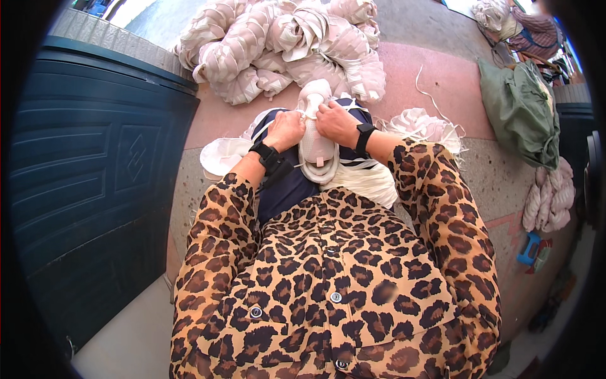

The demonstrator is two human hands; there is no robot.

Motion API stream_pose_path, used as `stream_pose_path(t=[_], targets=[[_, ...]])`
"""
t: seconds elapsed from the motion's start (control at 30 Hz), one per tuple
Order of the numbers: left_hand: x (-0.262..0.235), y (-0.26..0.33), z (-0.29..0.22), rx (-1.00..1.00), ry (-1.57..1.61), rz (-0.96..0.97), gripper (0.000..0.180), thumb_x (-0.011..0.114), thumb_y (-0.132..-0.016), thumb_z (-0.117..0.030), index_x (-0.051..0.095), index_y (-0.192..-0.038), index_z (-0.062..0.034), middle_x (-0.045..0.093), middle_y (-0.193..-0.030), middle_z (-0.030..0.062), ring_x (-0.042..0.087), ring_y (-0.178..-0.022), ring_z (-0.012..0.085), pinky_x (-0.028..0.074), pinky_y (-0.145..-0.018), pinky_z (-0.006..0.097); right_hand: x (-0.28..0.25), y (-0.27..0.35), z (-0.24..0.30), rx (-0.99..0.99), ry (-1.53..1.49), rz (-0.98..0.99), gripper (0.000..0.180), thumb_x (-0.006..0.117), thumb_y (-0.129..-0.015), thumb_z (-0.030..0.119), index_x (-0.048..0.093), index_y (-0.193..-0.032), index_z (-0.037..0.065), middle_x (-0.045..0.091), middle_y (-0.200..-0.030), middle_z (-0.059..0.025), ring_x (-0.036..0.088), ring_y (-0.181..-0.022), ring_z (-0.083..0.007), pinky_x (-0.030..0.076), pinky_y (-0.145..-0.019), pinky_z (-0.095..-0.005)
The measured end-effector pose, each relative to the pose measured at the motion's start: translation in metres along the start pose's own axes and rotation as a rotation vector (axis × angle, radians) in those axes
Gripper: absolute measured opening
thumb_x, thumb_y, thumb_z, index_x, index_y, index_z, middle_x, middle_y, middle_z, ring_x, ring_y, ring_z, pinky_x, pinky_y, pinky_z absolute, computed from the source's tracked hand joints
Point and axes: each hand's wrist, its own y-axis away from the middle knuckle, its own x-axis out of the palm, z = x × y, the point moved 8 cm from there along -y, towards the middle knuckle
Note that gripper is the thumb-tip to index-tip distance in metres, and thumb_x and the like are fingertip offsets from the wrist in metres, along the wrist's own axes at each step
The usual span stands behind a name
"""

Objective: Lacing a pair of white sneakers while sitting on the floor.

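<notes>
Which part of the pale shoe [319, 140] the hands [339, 124] pinch is too small to tell; the top edge crops the pink-white bundles [237, 57], the dark rim the blue door [69, 164]

The shoe [317, 140] looks matt cloth, the door [69, 158] painted metal.

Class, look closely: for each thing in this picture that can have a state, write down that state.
Left hand: fingers closed on the shoe
Right hand: fingers closed on the shoe
Pale shoe: held between both hands
Pink-and-white bundles: heaped together
Cream strands: bunched at the lap
Green sack: slumped, creased
Leopard-print shirt: buttoned in front
Dark door: upright; open or shut unclear
</notes>
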Motion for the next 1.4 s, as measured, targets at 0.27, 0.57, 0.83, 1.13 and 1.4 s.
stream_pose_path(t=[0.27,0.57,0.83,1.13,1.4], targets=[[0.004,0.005,0.008,0.113,0.035,0.056,0.021,0.052,-0.076,-0.020,0.059,-0.085,-0.0026,0.060,-0.085,0.0213,0.056,-0.085,0.0374,0.045,-0.074,0.045,-0.071,0.011,0.014,0.156,-0.861,-0.405,0.011,0.048,-0.078,0.008,0.047,-0.088,0.003,0.056,-0.082,-0.0167,0.055,-0.084,-0.0322,0.043,-0.076,-0.0380],[-0.001,0.001,0.006,0.052,0.113,-0.055,0.017,0.046,-0.076,-0.011,0.056,-0.079,0.0027,0.054,-0.075,0.0252,0.055,-0.073,0.0392,0.043,-0.063,0.041,0.002,-0.002,-0.016,0.604,-0.636,-0.225,0.017,0.054,-0.072,0.021,0.060,-0.069,0.005,0.061,-0.069,-0.0163,0.061,-0.069,-0.0307,0.045,-0.063,-0.0400],[0.001,-0.002,0.007,0.058,0.186,-0.046,0.018,0.047,-0.078,-0.011,0.058,-0.082,0.0024,0.057,-0.074,0.0227,0.057,-0.068,0.0348,0.044,-0.063,0.037,0.003,-0.004,-0.015,0.627,-0.507,-0.226,0.014,0.055,-0.071,0.017,0.061,-0.068,0.005,0.061,-0.065,-0.0137,0.062,-0.064,-0.0271,0.043,-0.060,-0.0390],[-0.001,0.008,0.009,-0.133,0.326,-0.154,0.021,0.054,-0.076,-0.022,0.066,-0.088,-0.0094,0.061,-0.086,0.0167,0.060,-0.081,0.0305,0.046,-0.069,0.038,0.010,-0.014,-0.008,0.479,-0.393,-0.172,0.013,0.048,-0.076,0.016,0.058,-0.077,0.007,0.062,-0.067,-0.0115,0.062,-0.064,-0.0243,0.038,-0.068,-0.0412],[-0.033,0.060,-0.064,0.383,0.009,-0.354,0.020,0.061,-0.073,-0.010,0.064,-0.093,-0.0087,0.060,-0.096,0.0098,0.049,-0.094,0.0282,0.041,-0.081,0.037,-0.029,0.052,0.002,0.251,-0.693,-0.231,0.018,0.047,-0.081,0.018,0.048,-0.071,0.003,0.056,-0.064,-0.0141,0.055,-0.059,-0.0303,0.036,-0.061,-0.0405]])
